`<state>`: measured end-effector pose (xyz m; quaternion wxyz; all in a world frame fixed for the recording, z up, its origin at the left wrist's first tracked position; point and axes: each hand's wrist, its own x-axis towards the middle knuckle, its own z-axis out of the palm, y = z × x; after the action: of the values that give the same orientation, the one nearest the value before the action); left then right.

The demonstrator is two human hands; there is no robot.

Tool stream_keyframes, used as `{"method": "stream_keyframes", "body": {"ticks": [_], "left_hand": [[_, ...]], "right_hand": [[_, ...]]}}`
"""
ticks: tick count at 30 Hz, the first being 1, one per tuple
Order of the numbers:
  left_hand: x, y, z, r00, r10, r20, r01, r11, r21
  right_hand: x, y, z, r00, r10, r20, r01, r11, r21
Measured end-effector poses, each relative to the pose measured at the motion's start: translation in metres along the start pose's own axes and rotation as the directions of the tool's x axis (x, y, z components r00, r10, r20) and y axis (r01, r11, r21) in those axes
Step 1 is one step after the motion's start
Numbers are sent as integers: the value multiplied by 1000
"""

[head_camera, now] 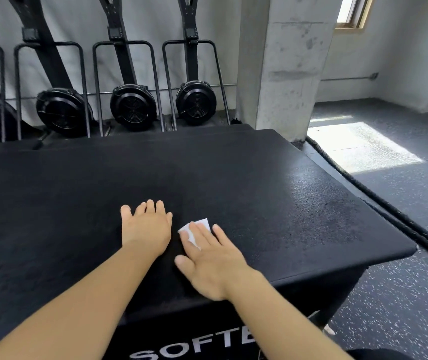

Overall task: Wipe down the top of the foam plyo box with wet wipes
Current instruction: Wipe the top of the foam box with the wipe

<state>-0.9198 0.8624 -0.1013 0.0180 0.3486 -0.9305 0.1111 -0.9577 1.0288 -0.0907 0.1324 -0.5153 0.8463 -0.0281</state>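
The right hand [209,263] lies flat on the box [272,193] top near its front edge, fingers straight and slightly spread, pressing a white wipe [194,231] that shows only past the fingertips. Just beside it, the left hand [146,226] rests palm down on the same black surface, fingers extended and close together, holding nothing. White letters mark the box's front face.

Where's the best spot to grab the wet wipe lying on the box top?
Probably the white corner of the wet wipe poking out beyond the right hand. It lies flat on the plyo box and the rest is pinned under that hand, so pinch it from above on the far side, perhaps with the left hand.
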Motion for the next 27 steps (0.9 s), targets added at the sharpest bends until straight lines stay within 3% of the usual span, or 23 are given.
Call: {"method": "stream_keyframes", "body": {"ticks": [4, 9, 12, 16, 21, 27], "left_hand": [[0, -1, 0, 1000, 3, 7, -3, 1000, 1], [-2, 0, -2, 1000, 1, 4, -1, 1000, 1], [-3, 0, -2, 1000, -4, -8, 4, 1000, -2], [-4, 2, -3, 1000, -20, -10, 19, 1000, -21], [-8, 5, -8, 999, -30, -20, 30, 999, -15], [-24, 4, -14, 998, 4, -55, -5, 1000, -12]], "right_hand": [[-16, 59, -3, 990, 17, -142, -26, 998, -64], [-37, 147, -13, 969, 225, -107, -240, 957, -163], [-43, 170, -21, 914, 399, -77, -401, 916, -12], [-39, 149, -25, 877, 481, 3, -480, 874, 82], [-40, 75, -11, 947, 320, 11, -319, 947, -25], [-39, -19, 6, 988, 142, 69, -148, 985, 92]]}}
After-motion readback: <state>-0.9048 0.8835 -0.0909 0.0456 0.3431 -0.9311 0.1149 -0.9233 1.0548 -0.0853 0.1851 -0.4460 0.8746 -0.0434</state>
